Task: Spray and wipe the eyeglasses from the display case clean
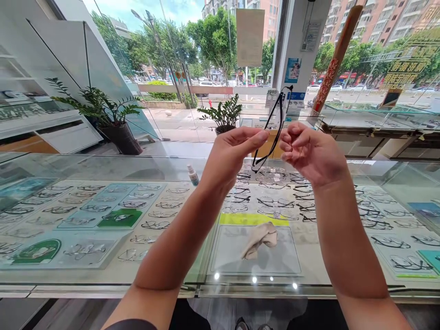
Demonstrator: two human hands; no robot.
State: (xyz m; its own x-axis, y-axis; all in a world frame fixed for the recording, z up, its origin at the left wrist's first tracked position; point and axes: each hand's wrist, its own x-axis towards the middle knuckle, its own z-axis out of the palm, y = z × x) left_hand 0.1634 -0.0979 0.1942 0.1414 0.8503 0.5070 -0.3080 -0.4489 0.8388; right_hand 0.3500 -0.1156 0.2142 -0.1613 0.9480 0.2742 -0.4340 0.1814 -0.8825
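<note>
Raised above the glass counter, my left hand (pixel 242 146) pinches a pair of black-framed eyeglasses (pixel 282 107) between thumb and fingers. The glasses are turned on edge, tilted up towards the window. Just to their right is my right hand (pixel 309 151), its fingers loosely curled and somewhat apart, with nothing visible in them. Whether its fingertips touch the frame I cannot tell. Below both hands, a crumpled beige cloth (pixel 260 240) lies on a clear-edged mat (pixel 223 256) on the counter top.
The glass display counter (pixel 192 275) holds many eyeglasses in rows under its top. A small white spray bottle (pixel 193 175) stands behind my left forearm. Beyond are potted plants (pixel 225 117), a large window and a second glass case (pixel 378 114) at the right.
</note>
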